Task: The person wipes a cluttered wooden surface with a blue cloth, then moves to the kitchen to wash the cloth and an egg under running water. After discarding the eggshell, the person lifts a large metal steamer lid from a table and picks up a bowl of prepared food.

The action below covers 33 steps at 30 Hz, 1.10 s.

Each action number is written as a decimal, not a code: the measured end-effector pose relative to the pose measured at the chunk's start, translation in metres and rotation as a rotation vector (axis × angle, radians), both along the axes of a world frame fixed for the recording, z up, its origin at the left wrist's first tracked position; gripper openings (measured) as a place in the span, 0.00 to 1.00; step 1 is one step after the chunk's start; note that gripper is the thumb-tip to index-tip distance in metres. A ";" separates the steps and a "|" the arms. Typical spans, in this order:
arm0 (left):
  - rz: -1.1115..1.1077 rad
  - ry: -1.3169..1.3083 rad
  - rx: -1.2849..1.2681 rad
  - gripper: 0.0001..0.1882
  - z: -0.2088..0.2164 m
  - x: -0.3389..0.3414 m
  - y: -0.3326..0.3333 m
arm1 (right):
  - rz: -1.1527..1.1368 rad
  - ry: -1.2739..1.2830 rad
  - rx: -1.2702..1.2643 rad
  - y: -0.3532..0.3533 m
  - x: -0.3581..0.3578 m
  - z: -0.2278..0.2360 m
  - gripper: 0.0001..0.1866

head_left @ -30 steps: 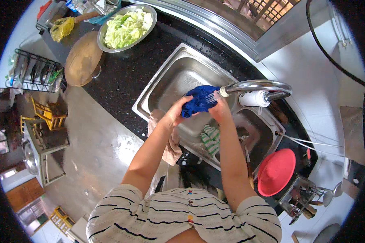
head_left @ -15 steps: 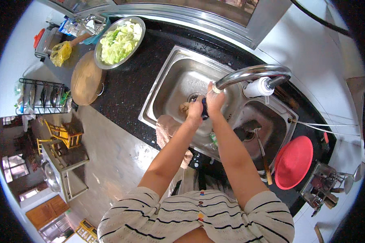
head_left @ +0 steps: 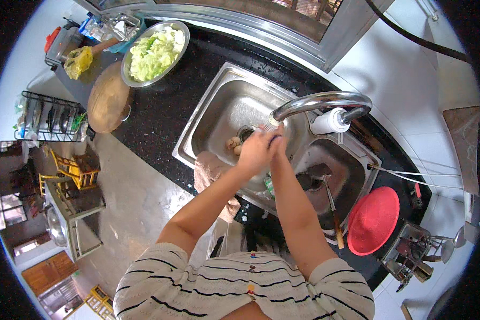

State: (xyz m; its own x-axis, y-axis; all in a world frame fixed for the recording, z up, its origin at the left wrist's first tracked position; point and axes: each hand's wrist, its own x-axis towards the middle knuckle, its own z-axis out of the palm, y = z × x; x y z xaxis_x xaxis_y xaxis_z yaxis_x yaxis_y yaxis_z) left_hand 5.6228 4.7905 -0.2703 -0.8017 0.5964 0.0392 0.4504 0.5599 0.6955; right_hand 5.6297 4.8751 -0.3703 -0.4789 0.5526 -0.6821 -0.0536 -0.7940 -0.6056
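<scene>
Both my hands are together over the left basin of the steel sink (head_left: 182, 149), under the mouth of the curved tap (head_left: 325, 99), with water falling on them. My left hand (head_left: 257, 150) is closed and laid across my right. My right hand (head_left: 279, 142) is partly hidden behind it, its fingers bent. A small dark blue bit (head_left: 273, 140) shows between them; its kind cannot be made out. Next to the drain (head_left: 246, 132) lie a few pale brown round lumps (head_left: 233, 144). A pinkish cloth (head_left: 208, 169) hangs over the sink's front edge, left of my forearms.
In the right basin a wooden-handled utensil (head_left: 333, 213) leans over the rim. A red plastic basin (head_left: 376, 220) stands to the right. At the far left are a metal bowl of chopped greens (head_left: 156, 53) and a round wooden board (head_left: 108, 104). A green packet (head_left: 269, 185) lies near my right forearm.
My left hand has moved over my right, covering most of the dark blue thing that showed between them. Both hands are nearer the tap mouth. The view has shifted slightly.
</scene>
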 end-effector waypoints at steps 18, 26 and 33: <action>0.428 -0.159 0.157 0.23 -0.015 -0.043 -0.004 | 0.124 -0.005 -0.005 -0.052 0.008 0.056 0.17; 0.387 -0.159 0.195 0.18 -0.001 0.008 0.001 | 0.168 0.094 0.364 0.018 0.007 -0.022 0.12; 0.478 -0.345 0.212 0.27 -0.040 -0.044 -0.008 | 0.275 -0.003 0.453 -0.027 0.002 0.088 0.20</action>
